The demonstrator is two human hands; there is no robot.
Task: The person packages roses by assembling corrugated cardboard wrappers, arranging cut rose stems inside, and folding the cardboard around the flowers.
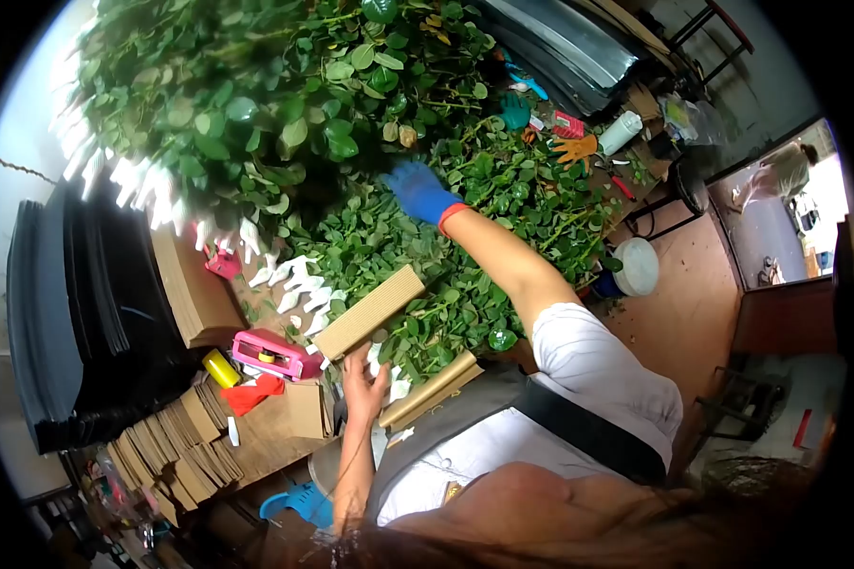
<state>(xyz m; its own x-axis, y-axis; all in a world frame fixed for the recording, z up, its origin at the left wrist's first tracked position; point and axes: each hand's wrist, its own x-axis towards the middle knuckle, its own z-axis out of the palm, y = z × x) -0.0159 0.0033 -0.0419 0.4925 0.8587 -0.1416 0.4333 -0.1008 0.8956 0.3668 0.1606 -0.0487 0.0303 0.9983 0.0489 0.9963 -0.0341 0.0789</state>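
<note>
Leafy green rose stems [351, 218] cover the table in a thick heap, with white netting sleeves [294, 284] on the heads along their left side. My right hand [417, 192], in a blue glove with a red cuff, reaches among the leaves. Its fingers look stretched out, their tips partly lost in the foliage. My bare left hand [362, 387] is at the near edge, thumb and fingers a little apart. Its fingertips meet the lower end of a corrugated cardboard strip [370, 311], which lies across the stems. A rolled brown cardboard piece [431, 391] rests against my apron.
Left of the stems stand a pink tape dispenser [275, 355], a yellow roll [220, 368] and stacked cardboard pieces [176, 441]. Dark sheets [85, 313] lean at the wall. An orange glove [575, 149] and a white bottle [621, 133] lie beyond; a white bucket [636, 267] stands right.
</note>
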